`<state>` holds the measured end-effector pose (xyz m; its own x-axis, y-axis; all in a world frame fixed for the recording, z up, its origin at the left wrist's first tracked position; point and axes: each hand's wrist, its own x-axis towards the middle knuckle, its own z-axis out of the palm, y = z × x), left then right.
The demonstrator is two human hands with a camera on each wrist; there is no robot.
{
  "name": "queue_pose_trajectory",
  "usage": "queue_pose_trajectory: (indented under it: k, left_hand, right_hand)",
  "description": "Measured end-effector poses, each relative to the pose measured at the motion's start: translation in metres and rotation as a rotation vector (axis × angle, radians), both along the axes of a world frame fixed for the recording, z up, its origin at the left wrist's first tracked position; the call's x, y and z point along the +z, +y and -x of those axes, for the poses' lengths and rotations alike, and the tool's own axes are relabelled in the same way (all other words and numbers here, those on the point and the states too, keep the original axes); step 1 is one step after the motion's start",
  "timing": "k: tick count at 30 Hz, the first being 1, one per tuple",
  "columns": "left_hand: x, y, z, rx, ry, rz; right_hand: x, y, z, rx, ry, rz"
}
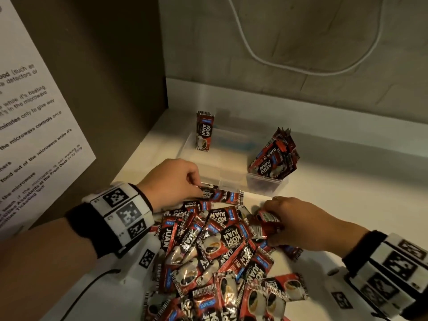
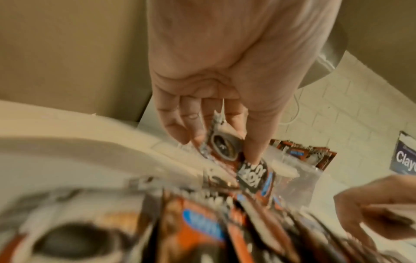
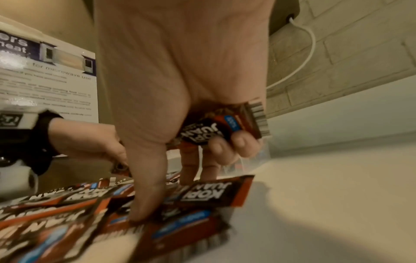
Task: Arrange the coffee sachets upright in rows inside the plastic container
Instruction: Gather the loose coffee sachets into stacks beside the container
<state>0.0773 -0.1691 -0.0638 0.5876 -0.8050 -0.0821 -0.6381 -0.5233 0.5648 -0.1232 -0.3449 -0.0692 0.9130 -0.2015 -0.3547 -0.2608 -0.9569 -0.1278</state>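
A heap of red-and-black coffee sachets [image 1: 217, 256] lies on the white counter in front of me. Behind it stands the clear plastic container [image 1: 231, 156]; one sachet [image 1: 204, 130] stands upright at its far left, and a leaning bundle of sachets [image 1: 274, 156] fills its right end. My left hand [image 1: 176, 184] pinches a sachet [image 2: 236, 154] at the heap's far edge, next to the container's front wall. My right hand [image 1: 298, 223] grips a sachet [image 3: 227, 128] in its curled fingers while its thumb [image 3: 144, 186] presses on the heap.
A brown cabinet side [image 1: 104, 89] with a printed microwave notice [image 1: 30, 126] walls off the left. A tiled wall with a white cable [image 1: 289, 63] stands behind the counter. Bare counter [image 1: 359, 186] lies to the right of the heap.
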Motion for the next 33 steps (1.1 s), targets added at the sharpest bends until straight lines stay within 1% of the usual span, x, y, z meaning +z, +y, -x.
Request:
queue_pose_trajectory:
  k: [3, 5, 6, 9, 10, 12, 14, 17, 19, 22, 26, 28, 30, 33]
  left_hand:
    - [0.015, 0.01, -0.003, -0.025, -0.08, -0.085]
    - [0.021, 0.019, -0.003, -0.048, -0.092, -0.173]
    - [0.022, 0.025, -0.003, -0.057, -0.053, -0.208]
    - [0.016, 0.044, 0.004, -0.077, 0.159, -0.258]
    - [0.014, 0.049, 0.008, -0.087, 0.18, -0.265]
    - [0.009, 0.055, 0.017, -0.097, 0.167, -0.264]
    - [0.006, 0.06, 0.027, -0.08, 0.144, -0.28]
    - [0.003, 0.065, 0.042, -0.05, 0.104, -0.35]
    - [0.0, 0.065, 0.049, -0.069, 0.044, -0.407]
    - [-0.003, 0.063, 0.049, -0.063, 0.011, -0.403]
    - [0.005, 0.061, 0.032, -0.012, 0.088, -0.316]
    - [0.01, 0.061, 0.023, 0.017, 0.09, -0.253]
    - [0.013, 0.062, 0.015, 0.013, 0.105, -0.205]
    - [0.011, 0.063, 0.011, -0.019, 0.137, -0.182]
  right_hand:
    - [0.002, -0.005, -0.001, -0.029, -0.006, -0.012]
    - [0.005, -0.01, -0.001, -0.021, -0.021, -0.024]
    - [0.009, -0.012, -0.001, -0.016, -0.035, -0.038]
    - [0.017, -0.017, -0.002, -0.022, -0.129, -0.142]
    - [0.021, -0.015, -0.003, -0.026, -0.174, -0.206]
    - [0.026, -0.007, -0.008, -0.002, -0.247, -0.33]
    - [0.028, 0.009, -0.016, 0.094, -0.276, -0.37]
    - [0.024, 0.032, -0.031, 0.265, -0.227, -0.242]
    - [0.017, 0.043, -0.04, 0.314, -0.171, -0.138]
    - [0.008, 0.054, -0.046, 0.362, -0.105, -0.014]
    - [0.008, 0.052, -0.047, 0.318, -0.117, -0.055]
    - [0.012, 0.044, -0.044, 0.286, -0.156, -0.128]
    - [0.018, 0.033, -0.039, 0.24, -0.231, -0.212]
    - [0.03, 0.016, -0.025, 0.058, -0.307, -0.405]
